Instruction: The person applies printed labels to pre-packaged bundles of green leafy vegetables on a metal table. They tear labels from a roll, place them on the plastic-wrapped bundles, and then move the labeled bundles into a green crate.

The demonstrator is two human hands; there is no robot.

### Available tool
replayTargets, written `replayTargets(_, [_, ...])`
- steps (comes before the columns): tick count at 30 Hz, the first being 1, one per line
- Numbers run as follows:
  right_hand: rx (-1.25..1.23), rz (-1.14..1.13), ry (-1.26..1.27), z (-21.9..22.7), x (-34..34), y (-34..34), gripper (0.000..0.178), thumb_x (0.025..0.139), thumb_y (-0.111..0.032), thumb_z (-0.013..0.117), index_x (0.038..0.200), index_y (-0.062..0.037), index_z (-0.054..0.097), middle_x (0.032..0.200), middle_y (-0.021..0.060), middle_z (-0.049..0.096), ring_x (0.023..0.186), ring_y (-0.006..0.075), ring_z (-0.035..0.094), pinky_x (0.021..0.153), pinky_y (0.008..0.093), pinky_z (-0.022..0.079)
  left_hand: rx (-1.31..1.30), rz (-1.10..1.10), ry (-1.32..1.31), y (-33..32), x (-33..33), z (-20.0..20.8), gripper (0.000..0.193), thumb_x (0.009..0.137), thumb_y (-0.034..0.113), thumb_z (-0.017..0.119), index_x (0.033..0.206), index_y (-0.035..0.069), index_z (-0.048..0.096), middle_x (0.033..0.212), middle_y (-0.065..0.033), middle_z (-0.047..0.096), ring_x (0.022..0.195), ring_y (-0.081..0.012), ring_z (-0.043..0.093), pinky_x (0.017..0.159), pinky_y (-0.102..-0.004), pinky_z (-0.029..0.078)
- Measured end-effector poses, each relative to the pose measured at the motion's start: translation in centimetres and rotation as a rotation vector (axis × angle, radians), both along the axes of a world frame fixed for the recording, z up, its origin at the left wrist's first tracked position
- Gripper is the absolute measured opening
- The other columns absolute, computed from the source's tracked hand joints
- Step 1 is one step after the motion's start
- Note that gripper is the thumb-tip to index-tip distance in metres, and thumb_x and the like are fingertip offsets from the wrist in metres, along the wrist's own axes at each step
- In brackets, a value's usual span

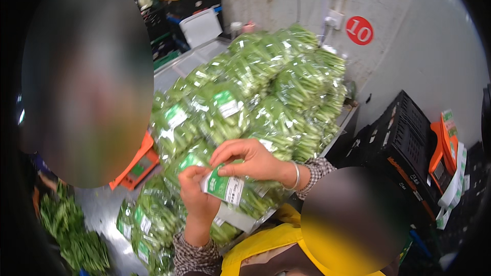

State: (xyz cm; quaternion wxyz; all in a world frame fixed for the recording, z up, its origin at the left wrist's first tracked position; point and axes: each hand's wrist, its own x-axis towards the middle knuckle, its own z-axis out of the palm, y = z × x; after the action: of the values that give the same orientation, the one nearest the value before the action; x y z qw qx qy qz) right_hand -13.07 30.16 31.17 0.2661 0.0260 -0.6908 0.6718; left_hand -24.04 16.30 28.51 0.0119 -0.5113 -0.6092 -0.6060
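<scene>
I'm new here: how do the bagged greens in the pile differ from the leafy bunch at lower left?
The bagged greens sit in shiny clear film; the leafy bunch shows no wrapping. Some bagged greens bear green-and-white labels; the leafy bunch shows none. Both are green.

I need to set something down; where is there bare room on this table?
The steel strip between the loose greens and the bagged greens, just below the orange device, is mostly bare. Around the left hand and right hand, crowded bags leave no evident gap.
</scene>
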Motion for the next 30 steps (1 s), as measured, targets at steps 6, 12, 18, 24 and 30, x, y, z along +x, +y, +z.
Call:
replayTargets(6, [-0.246, -0.272, 0.339, 2.3, 6.7, 6.8, 0.007, 0.082, 0.002, 0.062, 0.086, -0.0022, 0.066, 0.096, 0.0079, 0.062, 0.086, 0.0124, 0.059, 0.073, 0.0240, 0.049, -0.143, 0.013, 0.316, 5.8, 2.5, 2.4, 0.022, 0.070, 0.001, 0.069, 0.082, 0.003, 0.050, 0.076, -0.0102, 0.060, 0.063, -0.0265, 0.059, 0.057, -0.0301, 0.046])
replayTargets(12, [0.114, -0.799, -0.043, 2.8, 10.7, 21.4, 0.025, 0.078, -0.010, 0.069, 0.101, -0.0066, 0.060, 0.103, 0.0091, 0.060, 0.086, 0.0166, 0.058, 0.070, 0.0292, 0.047, -0.036, 0.104, 0.454, 8.5, 3.1, 4.3, 0.022, 0.063, -0.008, 0.063, 0.079, 0.004, 0.054, 0.079, -0.0124, 0.061, 0.073, -0.0287, 0.061, 0.062, -0.0332, 0.049])
replayTargets(18, [1.277, -1.140, -0.707, -3.3, 9.7, 27.4, 0.055, 0.065, -0.026, 0.077, 0.112, -0.0088, 0.056, 0.130, 0.0109, 0.045, 0.117, 0.0281, 0.042, 0.095, 0.0433, 0.035, -0.084, 0.061, 0.656, 10.6, 3.8, 4.8, 0.024, 0.054, -0.008, 0.064, 0.074, 0.002, 0.056, 0.087, -0.0130, 0.062, 0.071, -0.0285, 0.062, 0.058, -0.0319, 0.051])
replayTargets(24, [0.529, -0.436, -0.147, 0.3, 8.7, 19.4, 0.053, 0.074, -0.020, 0.074, 0.121, -0.0056, 0.053, 0.113, 0.0116, 0.058, 0.104, 0.0236, 0.055, 0.092, 0.0373, 0.043, -0.112, -0.047, 0.112, 13.6, 5.0, 4.0, 0.032, 0.065, -0.011, 0.067, 0.092, 0.001, 0.055, 0.086, -0.0111, 0.063, 0.072, -0.0227, 0.064, 0.063, -0.0272, 0.051])
replayTargets(30, [-0.150, 0.035, -0.129, 0.5, 7.0, 14.7, 0.034, 0.081, -0.005, 0.068, 0.114, -0.0021, 0.059, 0.094, 0.0046, 0.065, 0.083, 0.0098, 0.061, 0.075, 0.0235, 0.050, -0.136, -0.078, 0.262, 15.1, 4.7, 5.2, 0.024, 0.067, -0.008, 0.069, 0.086, 0.000, 0.058, 0.089, -0.0106, 0.062, 0.080, -0.0220, 0.063, 0.070, -0.0295, 0.050])
